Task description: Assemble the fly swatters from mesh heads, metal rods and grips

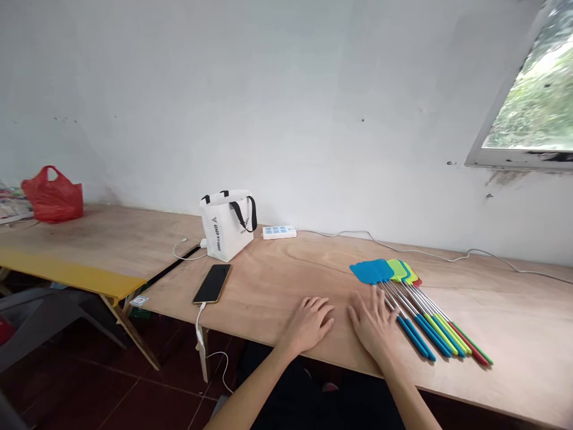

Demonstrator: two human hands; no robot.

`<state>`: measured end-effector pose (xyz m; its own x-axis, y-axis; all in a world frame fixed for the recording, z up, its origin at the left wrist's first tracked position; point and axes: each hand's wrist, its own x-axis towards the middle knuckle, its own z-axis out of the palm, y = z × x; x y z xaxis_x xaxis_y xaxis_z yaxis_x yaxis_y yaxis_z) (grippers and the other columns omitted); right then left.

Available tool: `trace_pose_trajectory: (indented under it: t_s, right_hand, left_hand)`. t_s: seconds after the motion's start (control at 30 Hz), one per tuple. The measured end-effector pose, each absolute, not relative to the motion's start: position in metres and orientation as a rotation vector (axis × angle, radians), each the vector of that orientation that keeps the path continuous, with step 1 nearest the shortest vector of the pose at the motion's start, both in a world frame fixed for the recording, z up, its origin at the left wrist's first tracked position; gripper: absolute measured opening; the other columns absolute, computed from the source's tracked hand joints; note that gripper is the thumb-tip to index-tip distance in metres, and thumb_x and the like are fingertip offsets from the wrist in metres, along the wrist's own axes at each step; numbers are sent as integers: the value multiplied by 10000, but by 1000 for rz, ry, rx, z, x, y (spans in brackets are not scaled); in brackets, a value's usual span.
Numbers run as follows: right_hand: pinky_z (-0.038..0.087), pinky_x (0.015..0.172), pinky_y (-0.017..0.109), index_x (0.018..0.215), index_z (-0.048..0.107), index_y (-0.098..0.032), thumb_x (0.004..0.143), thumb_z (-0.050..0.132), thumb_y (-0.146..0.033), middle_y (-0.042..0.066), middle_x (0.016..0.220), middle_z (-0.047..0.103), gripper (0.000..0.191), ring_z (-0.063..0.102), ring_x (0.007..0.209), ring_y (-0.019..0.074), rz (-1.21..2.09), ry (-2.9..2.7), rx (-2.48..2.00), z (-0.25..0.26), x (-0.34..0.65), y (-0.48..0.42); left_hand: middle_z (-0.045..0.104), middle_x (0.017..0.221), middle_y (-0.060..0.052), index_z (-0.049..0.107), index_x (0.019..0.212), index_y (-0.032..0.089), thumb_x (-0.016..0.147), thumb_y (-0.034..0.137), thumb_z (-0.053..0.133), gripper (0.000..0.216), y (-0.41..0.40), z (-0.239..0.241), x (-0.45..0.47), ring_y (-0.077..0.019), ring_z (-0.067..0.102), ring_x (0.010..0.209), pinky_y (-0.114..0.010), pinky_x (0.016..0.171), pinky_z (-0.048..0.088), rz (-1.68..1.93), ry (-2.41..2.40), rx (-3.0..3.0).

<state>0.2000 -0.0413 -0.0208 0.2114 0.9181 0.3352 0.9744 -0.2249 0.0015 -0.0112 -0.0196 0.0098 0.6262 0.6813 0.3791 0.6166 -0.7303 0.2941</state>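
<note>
My left hand point(308, 323) rests palm down on the wooden table point(268, 286), its fingers loosely bent and nothing in it. To its right lies my right hand point(372, 322), also palm down, fingers spread and empty. Several fly swatters point(425, 310) lie side by side in a fanned row just right of that hand. Their flat heads are blue, yellow-green and red, on thin metal shafts with blue, yellow-green, red and green handles. My right fingertips are close to the leftmost blue swatter point(373, 272); whether they touch its shaft I cannot tell.
Left of my hands lies a phone point(212, 283) with a white cable hanging over the edge. Behind it stand a white bag point(227, 227) with black handles and a power strip point(279, 232). A red plastic bag point(54, 197) sits on the neighbouring table point(111, 239).
</note>
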Motion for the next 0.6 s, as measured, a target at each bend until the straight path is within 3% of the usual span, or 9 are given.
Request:
trace_pose_trajectory:
  t_s: [0.13,0.27,0.43,0.6]
  right_hand:
    - [191,1076,744,1460,516,-255,988,378,-548,219,1593,340,572,260,1474,459,-391,-1646,-2542,-21,227,-43]
    - [362,1047,587,1443,531,-253,1003,343,-519,201,1553,416,549,433,1391,382,-390,-1717,-2479,-23,245,-45]
    - [373,1096,479,1379,590,-172,1000,326,-364,171,1531,461,500,486,1364,327,-458,-1841,-2238,-31,247,-42]
    - [376,1142,434,1355,611,-248,999,312,-367,50,1457,570,480,497,1368,265,-214,-1945,-1879,-24,247,-41]
  left_hand:
    - [583,1431,-48,610,1320,249,1034,378,461,347,-20,10,-11,-246,523,1286,-418,1090,381,716,1086,2695]
    - [582,1430,-53,615,1314,244,1032,374,465,345,-21,11,-11,-250,520,1287,-420,1089,380,728,1079,2685]
    - [589,1425,-56,613,1314,248,1029,358,473,336,-22,13,-10,-257,529,1284,-426,1085,381,722,1079,2683]
    - [591,1421,-61,617,1302,229,1019,338,499,325,-20,10,-10,-253,530,1280,-424,1088,378,744,1079,2699]
